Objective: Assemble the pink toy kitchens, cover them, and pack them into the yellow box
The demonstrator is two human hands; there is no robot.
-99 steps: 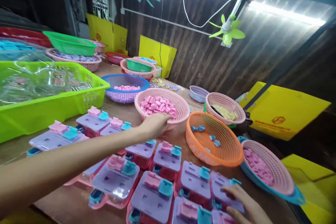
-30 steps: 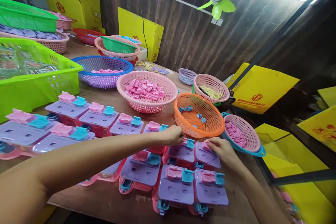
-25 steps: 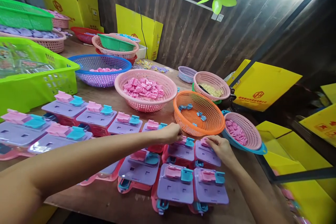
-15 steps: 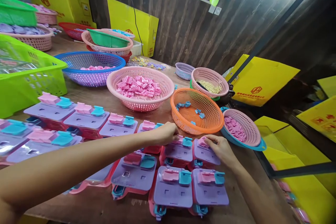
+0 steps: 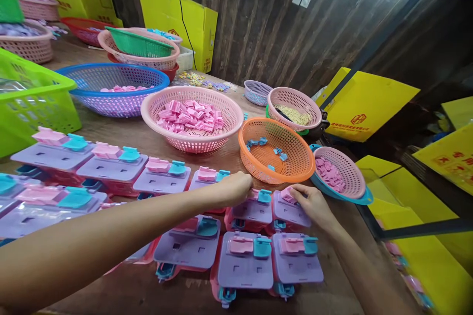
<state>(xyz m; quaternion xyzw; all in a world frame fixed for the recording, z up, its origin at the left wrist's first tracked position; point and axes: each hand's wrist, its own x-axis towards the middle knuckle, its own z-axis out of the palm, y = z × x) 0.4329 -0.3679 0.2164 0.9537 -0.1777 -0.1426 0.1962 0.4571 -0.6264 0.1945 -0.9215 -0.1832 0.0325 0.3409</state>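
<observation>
My right hand (image 5: 310, 202), fingers closed in a pinch, holds a small pink plastic piece (image 5: 287, 195) at the far edge of a purple-topped toy box (image 5: 291, 214); that piece looks slightly tilted. My left hand (image 5: 239, 188) is closed in a fist just above the far edge of the neighbouring purple-topped box (image 5: 254, 214). Whatever its fingers hold is hidden. That neighbouring box carries a blue piece (image 5: 264, 196) beside a pink one. Nearer to me, another box (image 5: 244, 268) bears a pink and a blue piece side by side. My left forearm covers several boxes.
Behind my hands stand an orange basket (image 5: 246, 157) with a few blue pieces and a pink basket (image 5: 148, 110) full of pink pieces. A pink basket of flat pink pieces (image 5: 330, 174) sits at the right. A lime-green crate (image 5: 37, 113) and a blue-rimmed basket (image 5: 74, 89) stand left.
The whole view has shifted slightly, with the fan higher in the picture. The pink piece at my right fingers now shows more and sits tilted. My left hand remains over the same box.
</observation>
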